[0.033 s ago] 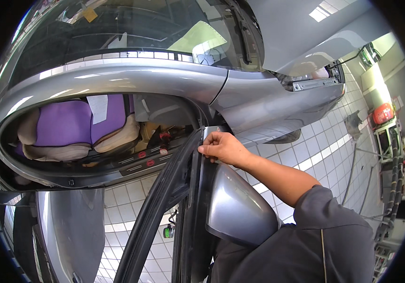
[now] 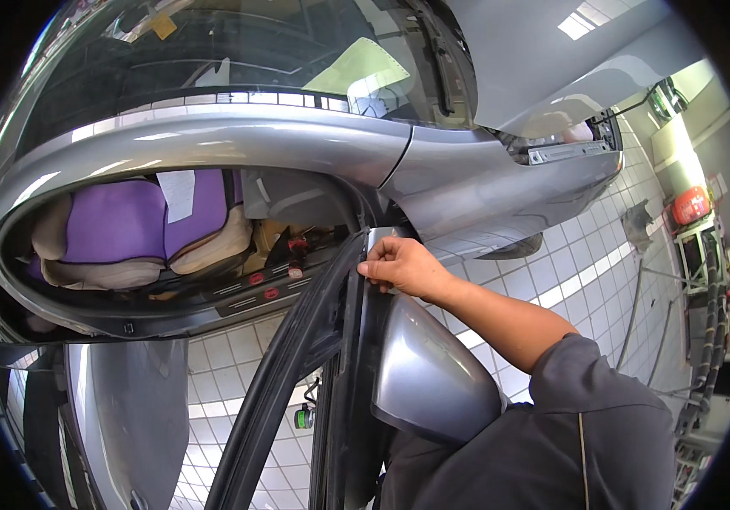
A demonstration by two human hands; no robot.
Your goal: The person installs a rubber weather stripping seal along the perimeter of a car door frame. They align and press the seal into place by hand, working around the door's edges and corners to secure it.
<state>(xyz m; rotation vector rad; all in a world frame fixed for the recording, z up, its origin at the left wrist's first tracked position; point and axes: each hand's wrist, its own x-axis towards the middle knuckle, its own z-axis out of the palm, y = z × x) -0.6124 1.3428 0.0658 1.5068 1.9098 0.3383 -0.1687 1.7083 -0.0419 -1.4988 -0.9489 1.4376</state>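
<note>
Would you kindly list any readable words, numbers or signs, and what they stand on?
Nothing is clear enough to quote.
Red labels on the door sill: too small.
Red object at far right: blurred.
White paper on the purple seat: nothing legible.

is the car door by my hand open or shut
Open: tiled floor shows between the door frame and the door sill.
</note>
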